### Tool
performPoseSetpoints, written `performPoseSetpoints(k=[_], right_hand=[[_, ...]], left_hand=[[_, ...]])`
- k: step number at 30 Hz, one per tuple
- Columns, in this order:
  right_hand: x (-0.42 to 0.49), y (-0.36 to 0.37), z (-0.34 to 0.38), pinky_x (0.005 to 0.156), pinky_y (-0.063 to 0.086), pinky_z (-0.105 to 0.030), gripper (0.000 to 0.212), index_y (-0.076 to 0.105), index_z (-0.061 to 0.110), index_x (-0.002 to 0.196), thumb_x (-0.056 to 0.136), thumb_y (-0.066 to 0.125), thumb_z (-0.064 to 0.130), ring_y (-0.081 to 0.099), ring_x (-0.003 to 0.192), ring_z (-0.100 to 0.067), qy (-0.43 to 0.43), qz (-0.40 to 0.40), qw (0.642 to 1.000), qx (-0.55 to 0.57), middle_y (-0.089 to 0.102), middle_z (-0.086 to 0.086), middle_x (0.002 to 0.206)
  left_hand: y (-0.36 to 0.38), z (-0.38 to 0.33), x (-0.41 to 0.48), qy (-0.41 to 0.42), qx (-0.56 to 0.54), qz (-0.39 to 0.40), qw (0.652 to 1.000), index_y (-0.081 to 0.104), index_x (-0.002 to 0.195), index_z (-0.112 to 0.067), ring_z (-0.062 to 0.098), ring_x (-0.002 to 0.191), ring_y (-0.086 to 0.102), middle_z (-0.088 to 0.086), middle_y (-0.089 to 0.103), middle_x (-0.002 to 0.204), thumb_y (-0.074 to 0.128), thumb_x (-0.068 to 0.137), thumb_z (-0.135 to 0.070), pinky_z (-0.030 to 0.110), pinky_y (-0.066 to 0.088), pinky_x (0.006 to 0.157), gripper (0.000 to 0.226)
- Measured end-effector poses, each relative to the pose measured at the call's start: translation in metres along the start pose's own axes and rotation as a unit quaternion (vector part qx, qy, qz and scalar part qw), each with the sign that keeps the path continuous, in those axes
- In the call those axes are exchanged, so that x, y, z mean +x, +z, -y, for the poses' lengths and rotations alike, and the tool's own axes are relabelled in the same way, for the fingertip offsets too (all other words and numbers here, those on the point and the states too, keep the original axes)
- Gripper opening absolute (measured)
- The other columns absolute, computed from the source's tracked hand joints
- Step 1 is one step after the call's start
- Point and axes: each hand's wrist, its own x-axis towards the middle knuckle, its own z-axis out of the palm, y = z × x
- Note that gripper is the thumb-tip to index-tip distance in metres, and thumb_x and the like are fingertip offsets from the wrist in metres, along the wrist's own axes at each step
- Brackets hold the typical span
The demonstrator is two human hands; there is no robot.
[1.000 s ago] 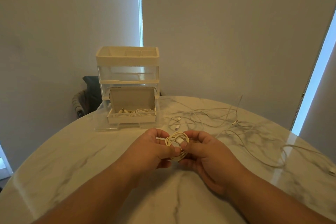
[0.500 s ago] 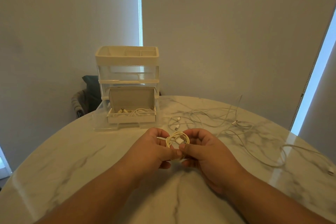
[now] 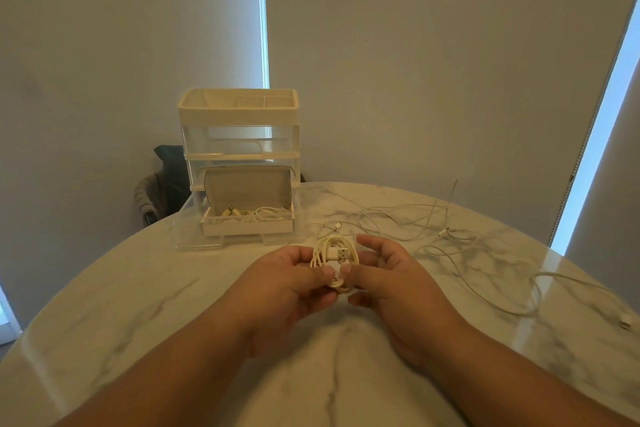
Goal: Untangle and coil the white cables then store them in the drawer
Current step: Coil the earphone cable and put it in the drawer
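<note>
Coiled white cable (image 3: 334,258) held in both hands over the table (image 3: 138,305).
Left hand (image 3: 287,284) and right hand (image 3: 391,281) each pinch the coil, fingers curled. Open drawer (image 3: 194,236) at 11 o'clock of the coil; loose cables (image 3: 433,229) at 2 o'clock.

The surface (image 3: 138,305) is white marble streaked with grey veins. The coiled cable (image 3: 334,253) and the loose cables (image 3: 415,218) are white. The organiser (image 3: 239,111) has a cream top over clear drawers (image 3: 239,142).
</note>
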Motion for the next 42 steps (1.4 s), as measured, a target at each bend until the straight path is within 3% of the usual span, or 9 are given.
performPoseSetpoints(k=[4,7,9,12,16,19,27,36,42], right_hand=[[-0.0043,0.0022,0.0028,0.068,0.051,-0.036,0.024,0.069,0.011,0.108,0.087,0.068,0.0,0.07,0.08,-0.02,0.004,0.032,0.999,0.0,0.077,-0.01,0.097],[-0.0029,-0.0006,0.0033,0.067,0.051,-0.035,0.023,0.073,0.014,0.103,0.089,0.063,-0.002,0.071,0.081,-0.019,-0.01,0.027,0.999,-0.036,0.078,-0.006,0.096],[-0.0014,-0.0034,0.0036,0.064,0.05,-0.032,0.025,0.075,0.017,0.102,0.09,0.062,-0.001,0.07,0.082,-0.018,-0.015,0.018,0.998,-0.063,0.078,-0.004,0.096],[0.0007,-0.0058,0.0018,0.056,0.046,-0.031,0.027,0.076,0.02,0.103,0.092,0.06,0.001,0.065,0.079,-0.023,-0.014,0.023,0.996,-0.087,0.077,-0.006,0.096],[0.0,-0.0041,-0.0008,0.05,0.037,-0.032,0.03,0.075,0.023,0.107,0.089,0.059,0.004,0.05,0.069,-0.029,0.004,0.054,0.991,-0.123,0.074,-0.017,0.093],[-0.0005,-0.0029,-0.0006,0.051,0.037,-0.035,0.032,0.072,0.023,0.107,0.089,0.06,-0.001,0.049,0.068,-0.03,0.002,0.046,0.993,-0.108,0.072,-0.02,0.094],[0.0048,-0.0049,-0.0027,0.063,0.048,-0.041,0.027,0.074,0.026,0.098,0.086,0.068,0.003,0.06,0.068,-0.025,-0.032,0.009,0.993,-0.112,0.075,-0.009,0.088],[-0.0007,-0.0017,0.0027,0.056,0.047,-0.04,0.028,0.07,0.018,0.096,0.082,0.062,-0.004,0.057,0.059,-0.025,-0.03,-0.02,0.99,-0.136,0.07,-0.006,0.077],[-0.0013,-0.0018,0.0049,0.054,0.048,-0.039,0.022,0.067,0.015,0.092,0.08,0.062,-0.003,0.056,0.053,-0.024,-0.022,-0.019,0.984,-0.178,0.069,-0.008,0.071]], left_hand=[[0.0019,0.0036,0.0008,0.006,0.0,0.007,1.0,0.057,0.12,0.003,0.02,0.085,0.07,0.022,0.071,0.11,0.065,0.086,0.005,0.026,0.059,0.07,0.036],[0.0002,0.0024,0.0011,0.004,0.068,-0.001,0.998,0.061,0.116,-0.002,0.021,0.087,0.07,0.018,0.074,0.105,0.069,0.085,-0.005,0.032,0.056,0.072,0.032],[-0.0013,0.0022,0.0013,0.0,0.112,-0.023,0.993,0.065,0.108,-0.006,0.017,0.078,0.067,0.013,0.075,0.093,0.072,0.085,-0.017,0.033,0.052,0.067,0.026],[-0.0029,0.0035,0.0026,-0.002,0.113,-0.033,0.993,0.064,0.105,-0.008,0.017,0.076,0.065,0.01,0.075,0.089,0.074,0.084,-0.026,0.032,0.048,0.065,0.029],[-0.0039,0.0057,0.0035,0.023,0.154,-0.02,0.988,0.063,0.11,-0.014,0.024,0.084,0.07,0.013,0.075,0.098,0.076,0.083,-0.017,0.034,0.052,0.067,0.03],[-0.0046,0.0079,0.0045,0.05,0.206,-0.022,0.977,0.067,0.103,-0.01,0.023,0.077,0.068,0.015,0.074,0.096,0.072,0.084,-0.007,0.033,0.053,0.067,0.02],[-0.0071,0.0075,0.0091,0.107,0.215,-0.068,0.968,0.072,0.094,-0.014,0.023,0.074,0.068,0.012,0.075,0.087,0.066,0.09,-0.01,0.029,0.056,0.064,0.008],[-0.005,0.0084,0.0093,0.089,0.193,-0.055,0.976,0.072,0.098,-0.011,0.033,0.084,0.071,0.015,0.075,0.09,0.069,0.087,-0.005,0.032,0.058,0.066,0.013],[-0.0001,0.0086,0.0056,0.081,0.184,-0.034,0.979,0.074,0.094,-0.014,0.02,0.07,0.066,0.016,0.074,0.089,0.074,0.083,-0.009,0.03,0.055,0.063,0.012]])
